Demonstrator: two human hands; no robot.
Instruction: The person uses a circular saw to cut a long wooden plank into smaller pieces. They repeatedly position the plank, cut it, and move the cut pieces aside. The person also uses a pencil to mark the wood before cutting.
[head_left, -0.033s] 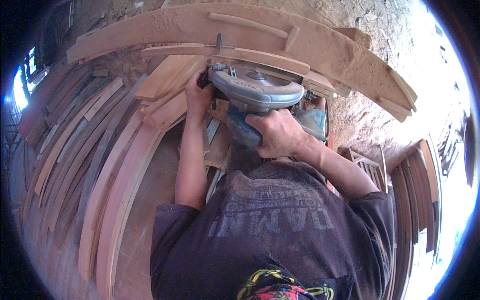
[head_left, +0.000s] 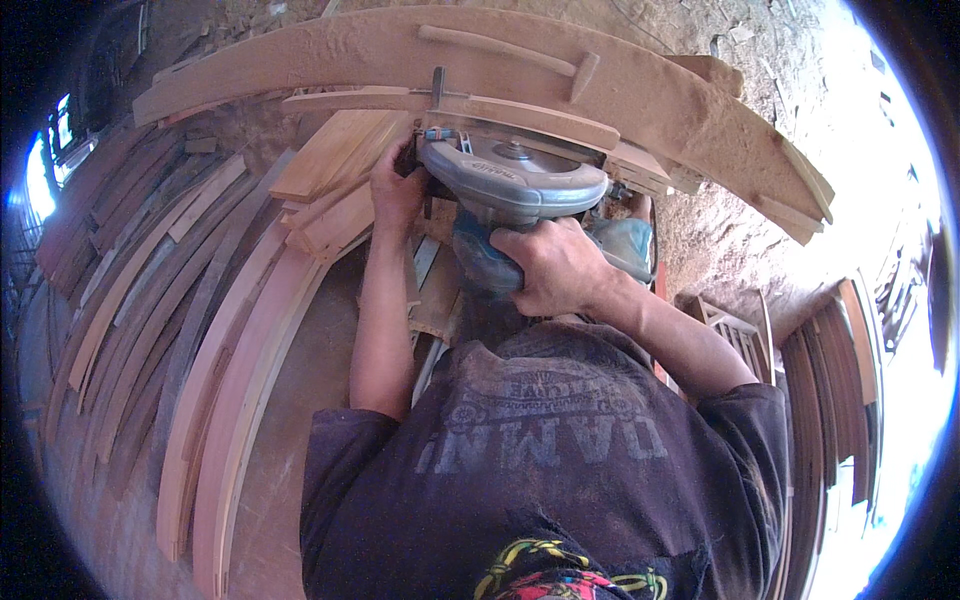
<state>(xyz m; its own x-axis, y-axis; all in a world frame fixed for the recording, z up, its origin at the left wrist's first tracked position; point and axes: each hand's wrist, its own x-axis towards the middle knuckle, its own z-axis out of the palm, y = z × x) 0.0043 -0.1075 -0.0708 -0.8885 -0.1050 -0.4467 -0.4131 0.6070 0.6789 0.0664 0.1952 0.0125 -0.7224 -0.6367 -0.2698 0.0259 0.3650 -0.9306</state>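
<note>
My right hand [head_left: 565, 265] is wrapped round the handle of a circular saw [head_left: 515, 190] with a grey metal guard and a teal body. The saw rests over a pale wooden strip [head_left: 545, 120], and its underside is hidden. My left hand [head_left: 398, 195] is at the saw's left end, fingers curled round a dark part beside the guard; what it grips is mostly hidden. A black metal bar [head_left: 438, 88] stands up across the strip just beyond the saw's left end.
Behind the saw lies a broad, sawdust-covered plank [head_left: 330, 50], bearing a dusty hammer-shaped tool [head_left: 500, 47]. Long timber pieces [head_left: 235, 400] lie on the left, with a pale board [head_left: 335, 150] near my left hand. More dark boards [head_left: 825, 390] are stacked at the right.
</note>
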